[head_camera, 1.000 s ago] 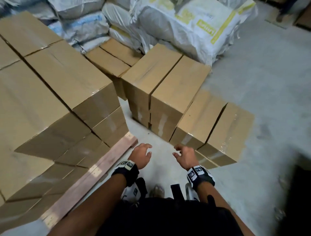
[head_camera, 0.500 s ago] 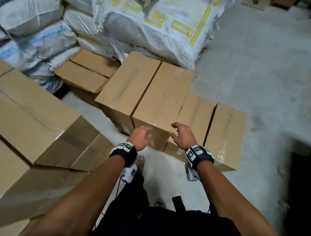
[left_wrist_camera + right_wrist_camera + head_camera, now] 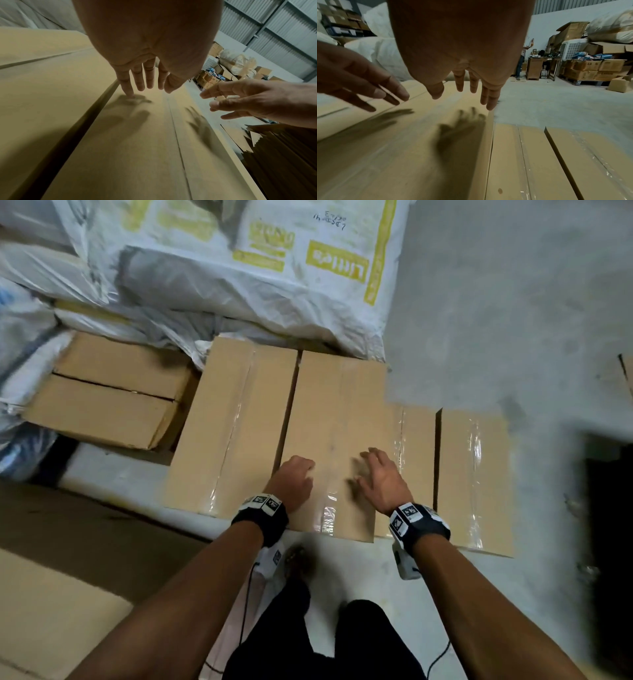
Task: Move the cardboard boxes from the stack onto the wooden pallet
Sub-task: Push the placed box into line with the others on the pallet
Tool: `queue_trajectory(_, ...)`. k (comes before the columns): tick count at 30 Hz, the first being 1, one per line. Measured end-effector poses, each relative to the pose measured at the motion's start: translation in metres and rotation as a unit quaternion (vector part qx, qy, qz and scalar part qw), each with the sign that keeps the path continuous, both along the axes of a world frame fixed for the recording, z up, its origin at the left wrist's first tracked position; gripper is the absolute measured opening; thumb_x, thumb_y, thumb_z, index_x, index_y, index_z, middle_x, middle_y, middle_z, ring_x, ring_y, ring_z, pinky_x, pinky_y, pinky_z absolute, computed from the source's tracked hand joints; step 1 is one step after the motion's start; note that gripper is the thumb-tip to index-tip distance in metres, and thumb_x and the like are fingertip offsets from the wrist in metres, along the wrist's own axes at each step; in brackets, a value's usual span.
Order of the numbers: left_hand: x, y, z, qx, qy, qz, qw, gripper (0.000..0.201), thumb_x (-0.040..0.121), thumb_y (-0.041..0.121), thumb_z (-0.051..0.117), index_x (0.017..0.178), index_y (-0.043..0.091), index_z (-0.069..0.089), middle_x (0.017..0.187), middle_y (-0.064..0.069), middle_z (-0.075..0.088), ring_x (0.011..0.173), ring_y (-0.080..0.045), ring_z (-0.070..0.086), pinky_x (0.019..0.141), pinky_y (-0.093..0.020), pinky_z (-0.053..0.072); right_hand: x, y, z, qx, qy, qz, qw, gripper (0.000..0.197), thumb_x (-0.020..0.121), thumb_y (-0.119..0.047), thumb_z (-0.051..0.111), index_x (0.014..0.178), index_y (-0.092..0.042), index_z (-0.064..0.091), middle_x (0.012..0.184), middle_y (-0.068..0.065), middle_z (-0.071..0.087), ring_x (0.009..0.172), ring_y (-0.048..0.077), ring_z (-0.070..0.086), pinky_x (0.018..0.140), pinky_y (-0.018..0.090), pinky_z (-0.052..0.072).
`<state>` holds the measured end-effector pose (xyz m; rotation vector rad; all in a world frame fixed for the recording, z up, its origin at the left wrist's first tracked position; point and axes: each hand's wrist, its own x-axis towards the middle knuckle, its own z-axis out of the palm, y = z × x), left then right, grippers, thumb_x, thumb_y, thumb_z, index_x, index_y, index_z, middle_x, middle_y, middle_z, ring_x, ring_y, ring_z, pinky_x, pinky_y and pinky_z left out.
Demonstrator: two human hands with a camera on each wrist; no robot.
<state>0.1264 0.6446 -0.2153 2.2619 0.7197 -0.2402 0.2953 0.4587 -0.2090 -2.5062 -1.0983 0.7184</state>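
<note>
both hands hover over the top of one cardboard box [image 3: 337,419] in the stack; the left hand [image 3: 294,482] has fingers straight, one fingertip touching the lid beside the seam with the neighbouring box [image 3: 233,426]; the right hand [image 3: 383,481] is spread and relaxed, holding nothing, its fingertips near the box's right edge, a lower box [image 3: 474,474] beyond.

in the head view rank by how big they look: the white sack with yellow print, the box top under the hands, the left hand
1. white sack, the largest, running past the frame's top edge.
2. box top under the hands.
3. left hand, the smallest, though it is nearest the camera.
</note>
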Motion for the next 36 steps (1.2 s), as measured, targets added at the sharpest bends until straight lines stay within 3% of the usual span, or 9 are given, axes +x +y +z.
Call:
queue_trajectory(5,0.034,0.032,-0.028,0.014,0.008,-0.028,0.999,0.052,0.090,0.018,0.048,0.140,0.007,0.058,0.149,-0.015,0.049,0.140,-0.033,0.045,0.120,-0.042,0.036,0.012,0.020,-0.024,-0.015,-0.020,0.009,1.000,0.062,0.104,-0.039,0.058,0.154,-0.007,0.039,0.165,0.020,0.027,0.135,0.048,0.045,0.115,0.054,0.042)
queue_trajectory(9,0.051,0.048,-0.047,0.075,-0.019,-0.055,0.995,0.054,0.092,0.009,0.056,0.146,0.007,0.053,0.159,-0.015,0.041,0.148,-0.032,0.038,0.120,-0.047,0.038,0.020,0.041,-0.056,-0.045,-0.050,0.005,0.998,0.067,0.107,-0.055,0.038,0.161,-0.017,0.027,0.174,0.011,0.008,0.151,0.052,0.020,0.123,0.062,0.027)
queue_trajectory(13,0.061,0.058,-0.071,0.140,-0.077,-0.082,0.984,0.052,0.095,0.022,0.052,0.145,0.007,0.057,0.160,-0.016,0.041,0.147,-0.038,0.038,0.118,-0.054,0.039,0.029,0.054,-0.087,-0.057,-0.059,-0.030,0.996,0.069,0.108,-0.061,0.028,0.167,-0.030,0.012,0.175,0.000,-0.015,0.156,0.054,0.000,0.120,0.070,0.019)
queue_trajectory(19,0.063,0.066,-0.092,0.218,-0.065,-0.132,0.965,0.049,0.104,0.043,0.046,0.142,0.016,0.060,0.170,-0.013,0.026,0.157,-0.041,0.018,0.123,-0.059,0.028,0.043,0.038,-0.103,-0.005,-0.101,-0.005,0.995,0.060,0.112,-0.047,0.022,0.168,-0.026,0.017,0.176,0.006,-0.011,0.161,0.029,0.007,0.128,0.057,0.017)
queue_trajectory(22,0.066,0.063,-0.088,0.253,-0.029,-0.182,0.950,0.058,0.108,0.048,0.038,0.156,0.017,0.047,0.173,-0.014,0.012,0.160,-0.038,0.003,0.127,-0.054,0.019,0.047,0.029,-0.099,0.031,-0.098,-0.024,0.994,0.056,0.112,-0.038,0.031,0.166,-0.025,0.023,0.176,0.004,-0.003,0.150,0.034,0.022,0.127,0.056,0.023)
queue_trajectory(25,0.068,0.058,-0.085,0.246,-0.034,-0.174,0.953,0.058,0.107,0.050,0.041,0.157,0.022,0.044,0.175,-0.009,0.006,0.161,-0.037,-0.005,0.126,-0.060,0.018,0.053,0.020,-0.103,0.040,-0.075,-0.040,0.996,0.055,0.113,-0.037,0.032,0.166,-0.031,0.021,0.176,-0.005,-0.009,0.143,0.044,0.038,0.125,0.055,0.027)
queue_trajectory(30,0.073,0.050,-0.083,0.190,-0.039,-0.149,0.970,0.059,0.105,0.048,0.049,0.159,0.023,0.042,0.176,-0.002,-0.002,0.156,-0.045,-0.022,0.124,-0.068,0.016,0.059,0.014,-0.107,0.093,-0.060,-0.059,0.992,0.054,0.112,-0.032,0.041,0.165,-0.031,0.028,0.176,-0.007,-0.005,0.121,0.038,0.055,0.107,0.052,0.044)
queue_trajectory(32,0.074,0.047,-0.082,0.167,-0.061,-0.141,0.974,0.059,0.105,0.044,0.051,0.158,0.019,0.043,0.175,-0.004,-0.003,0.156,-0.046,-0.020,0.126,-0.065,0.010,0.060,0.012,-0.108,0.110,-0.052,-0.061,0.991,0.054,0.111,-0.030,0.042,0.164,-0.030,0.030,0.176,-0.006,-0.003,0.123,0.033,0.055,0.104,0.051,0.046)
queue_trajectory(36,0.076,0.047,-0.085,0.125,-0.116,-0.125,0.977,0.054,0.104,0.035,0.058,0.153,0.014,0.051,0.175,-0.006,0.003,0.162,-0.029,0.005,0.128,-0.060,0.009,0.061,0.010,-0.109,0.136,-0.035,-0.067,0.988,0.052,0.111,-0.031,0.043,0.163,-0.028,0.034,0.176,-0.006,0.001,0.127,0.030,0.054,0.103,0.052,0.047)
